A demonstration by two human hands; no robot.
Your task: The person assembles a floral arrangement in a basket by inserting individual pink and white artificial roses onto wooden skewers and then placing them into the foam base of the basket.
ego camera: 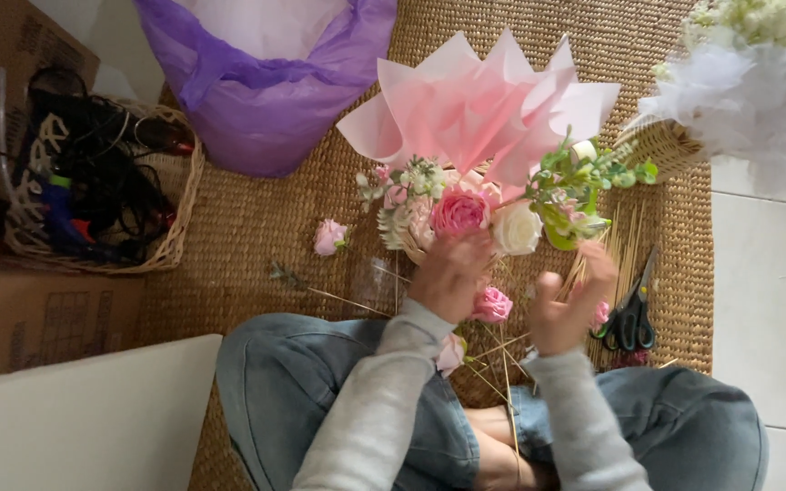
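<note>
A bouquet stands on the woven mat in front of my crossed legs: pink wrapping paper [484,105] fanned behind a pink rose [458,211], a white rose [517,227] and green sprigs [575,186]. My left hand [450,273] reaches up to the base of the flowers just under the pink rose, fingers curled on the stems. My right hand [570,305] hovers beside the bouquet to the right, fingers spread and blurred, holding nothing I can make out. Loose pink roses [492,305] on thin sticks lie between my hands and knees.
Black-handled scissors [631,318] lie on the mat [256,236] at right. Another pink rose [329,236] lies at left. A purple bag [256,91] stands behind, a wicker basket [170,245] of cables at left, cardboard boxes [47,318] beside it, and white flowers [757,82] top right.
</note>
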